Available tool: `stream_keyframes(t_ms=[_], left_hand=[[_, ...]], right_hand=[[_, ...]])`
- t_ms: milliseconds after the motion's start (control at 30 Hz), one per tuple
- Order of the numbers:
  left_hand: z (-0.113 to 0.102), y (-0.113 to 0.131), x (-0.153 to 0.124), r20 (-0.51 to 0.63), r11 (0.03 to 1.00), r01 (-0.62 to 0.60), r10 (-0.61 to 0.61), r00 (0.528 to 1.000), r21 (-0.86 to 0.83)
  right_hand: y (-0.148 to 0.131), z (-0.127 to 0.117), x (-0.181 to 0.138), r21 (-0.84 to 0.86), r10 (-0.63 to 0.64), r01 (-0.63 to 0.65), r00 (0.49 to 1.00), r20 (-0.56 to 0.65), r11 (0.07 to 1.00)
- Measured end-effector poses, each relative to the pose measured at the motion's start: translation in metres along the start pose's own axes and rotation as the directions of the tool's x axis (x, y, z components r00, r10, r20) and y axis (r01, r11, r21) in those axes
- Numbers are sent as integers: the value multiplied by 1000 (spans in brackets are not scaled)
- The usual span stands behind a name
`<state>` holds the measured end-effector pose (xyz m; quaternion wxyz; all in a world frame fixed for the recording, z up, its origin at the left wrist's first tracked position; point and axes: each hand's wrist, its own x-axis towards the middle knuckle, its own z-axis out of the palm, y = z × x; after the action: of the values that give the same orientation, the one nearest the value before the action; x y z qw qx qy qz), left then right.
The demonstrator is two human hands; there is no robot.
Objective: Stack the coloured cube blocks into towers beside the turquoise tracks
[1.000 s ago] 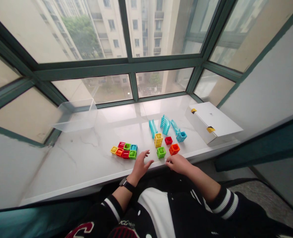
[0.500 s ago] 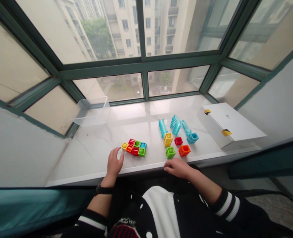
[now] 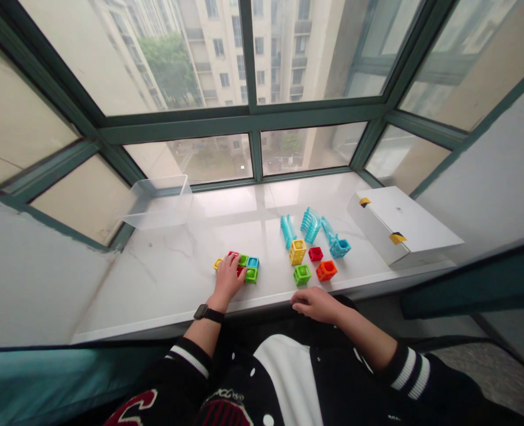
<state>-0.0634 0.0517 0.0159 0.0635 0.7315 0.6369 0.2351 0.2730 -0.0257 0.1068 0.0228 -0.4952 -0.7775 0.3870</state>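
My left hand lies over the left end of a block of joined plastic cubes, its fingers on the red and yellow cubes and covering several others. A blue cube and a green cube show beyond my fingers. My right hand rests at the front edge of the marble windowsill, fingers loosely curled and touching nothing else. Nearest to it stand a green cube and an orange cube. Further back are a yellow cube, a red cube and teal curved track pieces.
A transparent plastic tub stands at the back left of the sill, against the window. A white box with yellow tape lies at the right end. Green-framed windows run along the back.
My left hand has moved from the sill in front of the cubes onto the joined group. My right hand has stayed at the sill's front edge.
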Motion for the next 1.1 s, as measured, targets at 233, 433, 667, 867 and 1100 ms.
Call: stream_keyframes(t_ms=[233, 433, 667, 867, 1100], left_hand=[[11, 11, -21, -6, 999, 22, -22, 1000, 42], [14, 23, -44, -3, 1000, -15, 15, 1000, -10], [17, 34, -58, 16, 1000, -17, 17, 1000, 17], [20, 34, -60, 4, 998, -30, 30, 1000, 58], [17, 37, -60, 37, 989, -43, 38, 999, 142]], right_hand=[[-27, 14, 37, 76, -129, 137, 986, -109, 988], [-40, 37, 87, -202, 3, -28, 993, -122, 979], [-45, 46, 108, -301, 44, -65, 996, -78, 951], [-44, 45, 110, -308, 55, -78, 995, -83, 948], [-47, 50, 109, -316, 80, -113, 990, -116, 942]])
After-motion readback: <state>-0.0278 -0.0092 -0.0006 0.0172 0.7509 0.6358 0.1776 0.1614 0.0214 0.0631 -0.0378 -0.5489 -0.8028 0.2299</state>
